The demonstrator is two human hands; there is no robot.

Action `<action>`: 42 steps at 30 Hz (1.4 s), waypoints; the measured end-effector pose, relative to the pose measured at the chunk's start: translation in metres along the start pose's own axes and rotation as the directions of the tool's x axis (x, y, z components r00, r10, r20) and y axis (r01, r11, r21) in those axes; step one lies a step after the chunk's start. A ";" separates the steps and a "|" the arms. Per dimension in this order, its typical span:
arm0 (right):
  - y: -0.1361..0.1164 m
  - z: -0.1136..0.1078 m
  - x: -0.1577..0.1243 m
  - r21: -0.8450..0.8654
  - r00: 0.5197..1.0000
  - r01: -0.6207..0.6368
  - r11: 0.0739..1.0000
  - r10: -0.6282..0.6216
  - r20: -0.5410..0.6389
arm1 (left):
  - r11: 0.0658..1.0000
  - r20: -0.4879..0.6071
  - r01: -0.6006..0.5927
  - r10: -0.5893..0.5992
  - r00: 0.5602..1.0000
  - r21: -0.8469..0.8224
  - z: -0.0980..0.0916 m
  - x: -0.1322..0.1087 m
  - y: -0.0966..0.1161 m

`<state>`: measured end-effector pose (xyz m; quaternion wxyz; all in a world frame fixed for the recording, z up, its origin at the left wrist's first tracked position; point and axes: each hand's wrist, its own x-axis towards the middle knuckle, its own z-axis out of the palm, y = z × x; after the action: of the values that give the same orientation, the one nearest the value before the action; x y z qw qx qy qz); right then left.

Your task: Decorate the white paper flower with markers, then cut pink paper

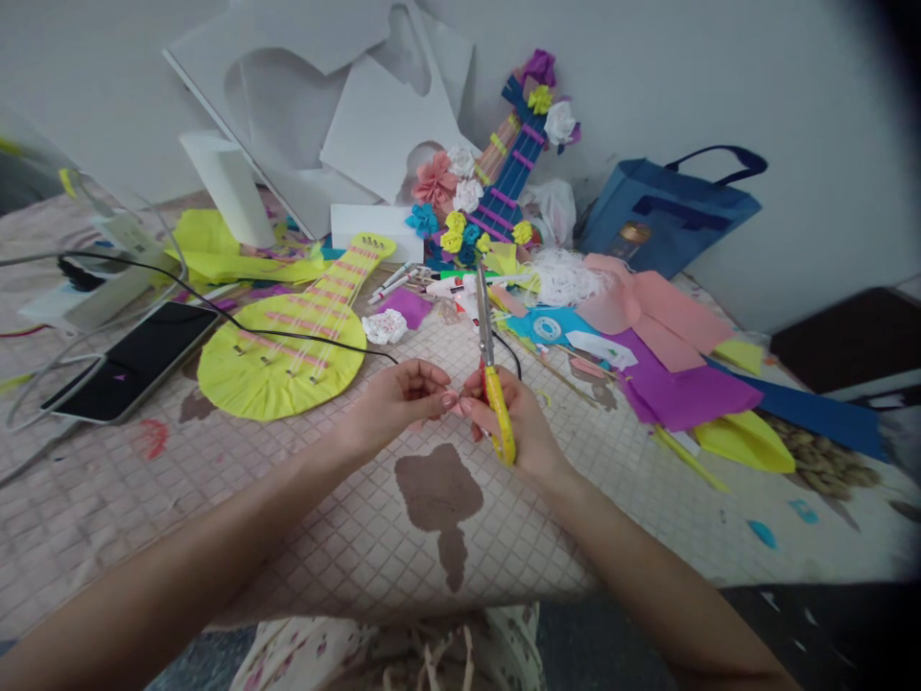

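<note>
My right hand (519,422) is closed around a pair of scissors (491,369) with yellow and red handles, blades pointing up and away from me. My left hand (397,398) is curled, its fingertips pinched on a small pink piece (450,401) that meets the fingers of my right hand. Both hands hover above the checked pink cloth (302,537) in front of me. A yellow paper guitar (292,350) with pink strips lies flat just left of my left hand.
A blue paper guitar (512,173) with paper flowers leans on the wall. Pink, purple, yellow and blue paper sheets (676,384) lie to the right. A phone (133,360) with a black cable is at the left. White foam boards (338,106) and a blue bag (666,206) stand behind.
</note>
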<state>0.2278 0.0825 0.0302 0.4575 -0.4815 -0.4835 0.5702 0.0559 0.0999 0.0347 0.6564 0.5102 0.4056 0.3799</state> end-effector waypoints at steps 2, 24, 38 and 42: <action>0.000 0.000 0.000 0.012 1.000 -0.001 1.000 0.001 0.004 | 1.000 0.009 0.005 -0.005 1.000 -0.010 0.000 0.000 0.000; -0.006 -0.001 -0.001 -0.078 0.995 0.084 0.993 -0.079 0.059 | 0.980 -0.003 -0.112 0.114 0.993 0.163 0.001 0.000 -0.003; -0.001 -0.001 0.002 -0.036 0.992 0.124 0.992 -0.126 -0.029 | 0.995 0.031 -0.050 0.048 0.998 0.090 0.003 0.000 -0.003; -0.002 -0.001 0.001 -0.010 0.991 0.126 0.992 -0.126 -0.043 | 0.996 0.039 0.042 -0.045 0.998 0.079 0.004 -0.003 0.000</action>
<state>0.2287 0.0842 0.0317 0.5011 -0.4638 -0.5052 0.5278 0.0583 0.0962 0.0356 0.6521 0.5343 0.4177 0.3388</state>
